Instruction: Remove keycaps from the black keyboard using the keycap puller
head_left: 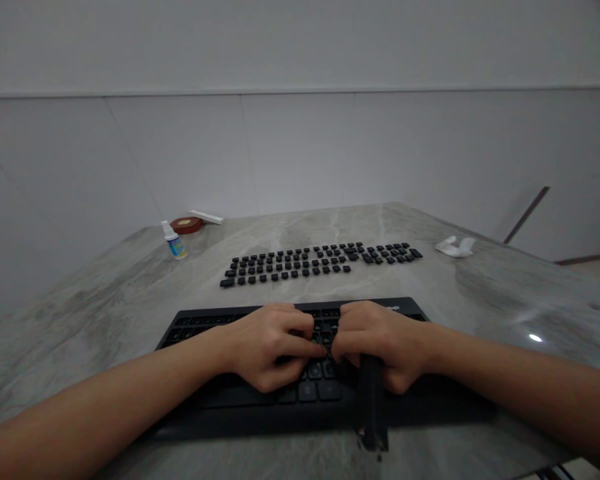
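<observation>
A black keyboard [240, 421] lies before me on the table, with many keycaps off and some keys [307, 391] still in place near its middle. My left hand [275, 343] rests over the keyboard, holding nothing I can see; its index finger stretches out to touch the key area, the other fingers partly bent. Beside it, my right hand [380, 337] is closed around a black stick-like tool [371, 407], whose ragged end points toward me over the keyboard's front edge. The tool's other end is hidden under the hand, so its kind is unclear.
Loose black keycaps [295, 274] are laid in rows beyond the keyboard. A white spray bottle [174, 241] with a blue label stands far left, near a reddish-brown case [186, 225] and a white strip [207, 217]. Crumpled white tissue [455, 247] sits far right.
</observation>
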{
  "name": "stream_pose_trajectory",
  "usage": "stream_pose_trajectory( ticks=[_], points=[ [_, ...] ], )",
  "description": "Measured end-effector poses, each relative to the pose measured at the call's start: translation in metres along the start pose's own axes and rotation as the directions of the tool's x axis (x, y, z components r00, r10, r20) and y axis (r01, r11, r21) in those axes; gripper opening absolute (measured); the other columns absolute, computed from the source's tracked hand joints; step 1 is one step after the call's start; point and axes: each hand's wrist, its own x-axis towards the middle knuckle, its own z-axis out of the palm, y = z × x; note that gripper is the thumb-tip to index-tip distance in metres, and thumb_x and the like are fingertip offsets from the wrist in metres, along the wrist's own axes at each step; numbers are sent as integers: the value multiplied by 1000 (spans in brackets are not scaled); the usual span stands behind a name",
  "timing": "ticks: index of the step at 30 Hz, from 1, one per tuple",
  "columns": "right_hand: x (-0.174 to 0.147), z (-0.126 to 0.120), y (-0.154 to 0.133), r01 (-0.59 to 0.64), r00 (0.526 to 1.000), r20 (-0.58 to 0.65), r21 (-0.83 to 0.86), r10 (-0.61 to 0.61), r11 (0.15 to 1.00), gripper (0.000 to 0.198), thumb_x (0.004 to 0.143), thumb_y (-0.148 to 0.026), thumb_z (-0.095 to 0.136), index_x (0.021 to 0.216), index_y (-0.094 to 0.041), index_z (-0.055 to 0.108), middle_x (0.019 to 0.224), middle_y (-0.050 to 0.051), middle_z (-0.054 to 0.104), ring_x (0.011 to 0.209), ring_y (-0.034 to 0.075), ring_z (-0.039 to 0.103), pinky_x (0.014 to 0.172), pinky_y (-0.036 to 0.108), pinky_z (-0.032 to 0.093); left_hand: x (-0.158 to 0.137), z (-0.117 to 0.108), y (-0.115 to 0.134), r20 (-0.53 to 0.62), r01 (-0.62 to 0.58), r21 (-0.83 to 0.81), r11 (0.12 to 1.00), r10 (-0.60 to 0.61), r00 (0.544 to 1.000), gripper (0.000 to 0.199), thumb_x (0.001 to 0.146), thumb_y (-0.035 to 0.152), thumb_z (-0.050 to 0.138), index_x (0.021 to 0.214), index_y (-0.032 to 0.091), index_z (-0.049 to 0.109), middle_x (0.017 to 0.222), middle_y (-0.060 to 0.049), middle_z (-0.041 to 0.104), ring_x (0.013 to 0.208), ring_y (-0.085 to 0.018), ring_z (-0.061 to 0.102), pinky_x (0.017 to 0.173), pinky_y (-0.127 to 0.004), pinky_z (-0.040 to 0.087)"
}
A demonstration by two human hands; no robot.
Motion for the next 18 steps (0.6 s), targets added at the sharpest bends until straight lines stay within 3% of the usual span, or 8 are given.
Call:
stream_pose_trajectory(
  ticks=[3,7,9,14,16,18],
  points=[
    [-2,-1,-1,-41,998,43,43,39,998,19,64,-19,47,81,-20,56,61,-2,56,51,14,47,53,28,31,-1,0,0,-5,3,3,1000,-3,1000,33,80,13,47,106,14,68,78,-7,60,63,-16,52,59,-30,44],
    [2,-3,-11,-217,976,25,70,215,974,21,64,-15,48,81,-18,59,59,-2,57,49,12,47,51,25,30,-1,0,0,3,2,5,1000,-2,1000,33,81,13,46,107,15,67,77,-7,60,63,-16,53,58,-30,44],
    [5,-3,-18,-349,937,14,74,349,934,21,63,-12,49,80,-18,60,57,-3,56,48,11,46,50,23,30,0,-1,1,10,8,5,1000,-8,1000,31,80,14,46,102,14,67,75,-7,59,62,-16,53,57,-30,44],
    [12,-1,-34,-609,791,-32,62,611,791,14,65,-7,53,73,-17,59,53,-4,52,48,10,43,50,23,27,1,0,1,7,20,2,1000,-20,1000,19,80,16,46,65,16,58,70,-7,57,60,-15,51,59,-31,44],
    [13,-1,-36,-642,763,-31,79,645,763,13,66,-5,53,70,-17,58,56,-3,54,50,10,45,52,23,28,1,1,1,-9,10,12,1000,-9,1000,17,79,15,47,68,16,60,69,-6,57,59,-15,51,57,-30,44],
    [13,-2,-36,-667,737,-31,120,675,735,12,68,-5,53,68,-16,57,58,-2,57,54,11,47,53,23,29,1,1,0,-28,-12,10,1000,12,1000,20,79,13,47,86,14,66,75,-8,61,63,-16,55,58,-31,46]
  ],
)
